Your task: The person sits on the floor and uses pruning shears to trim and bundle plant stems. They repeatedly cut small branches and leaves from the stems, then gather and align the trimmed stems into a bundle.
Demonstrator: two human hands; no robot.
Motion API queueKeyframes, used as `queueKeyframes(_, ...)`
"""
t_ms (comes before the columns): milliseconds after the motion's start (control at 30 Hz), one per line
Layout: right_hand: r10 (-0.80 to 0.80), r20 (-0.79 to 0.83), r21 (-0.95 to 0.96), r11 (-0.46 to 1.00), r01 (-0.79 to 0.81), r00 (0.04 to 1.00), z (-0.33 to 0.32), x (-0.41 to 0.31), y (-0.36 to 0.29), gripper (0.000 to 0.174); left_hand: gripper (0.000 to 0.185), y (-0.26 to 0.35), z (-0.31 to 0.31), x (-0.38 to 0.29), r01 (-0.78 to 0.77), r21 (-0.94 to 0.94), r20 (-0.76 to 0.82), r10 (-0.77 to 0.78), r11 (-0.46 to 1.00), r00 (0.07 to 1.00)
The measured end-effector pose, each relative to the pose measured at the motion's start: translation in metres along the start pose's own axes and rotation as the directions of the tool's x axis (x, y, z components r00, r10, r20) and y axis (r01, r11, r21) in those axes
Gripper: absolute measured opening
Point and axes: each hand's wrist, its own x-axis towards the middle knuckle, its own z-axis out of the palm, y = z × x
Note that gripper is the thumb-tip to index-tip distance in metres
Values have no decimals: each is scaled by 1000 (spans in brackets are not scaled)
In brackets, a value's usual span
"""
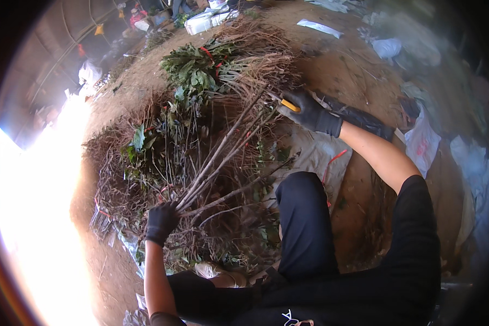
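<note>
Several long bare woody stems run from my left hand, which is closed around their lower ends in a dark glove. My right hand, also in a dark glove, holds a tool with a yellow handle, probably pruning shears. The tool's metal part lies at the far tips of the stems; whether its blades touch them I cannot tell. Below the stems lies a heap of rooted plant bundles. Beyond it, a leafy bundle is tied with red string.
A grey plastic sheet with a red tie lies beside my knee. White plastic bags are at the right on the dirt floor. A black wrapped object lies behind my right wrist. Strong light glares at the left.
</note>
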Motion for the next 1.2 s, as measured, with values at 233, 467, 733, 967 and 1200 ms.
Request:
queueKeyframes(233,416,-19,64,908,-414,909,16,-79,36,46,30,-14,-1,4,137,-23,-25,-137,990,990)
queueKeyframes(467,320,39,306,898,-316,947,56,-116,10,54,23,-5,-17,15,171,-75,-75,-177,982,981)
queueKeyframes(733,411,-107,337,872,-356,905,52,-135,19,45,35,15,-49,45,-25,84,-150,38,996,988)
queueKeyframes(967,479,-102,405,821,-404,872,61,-190,50,48,26,20,-75,71,2,122,-104,11,993,995)
queueKeyframes(1200,576,-82,592,685,-426,813,61,-191,40,46,25,45,-94,76,-44,52,-41,46,998,998)
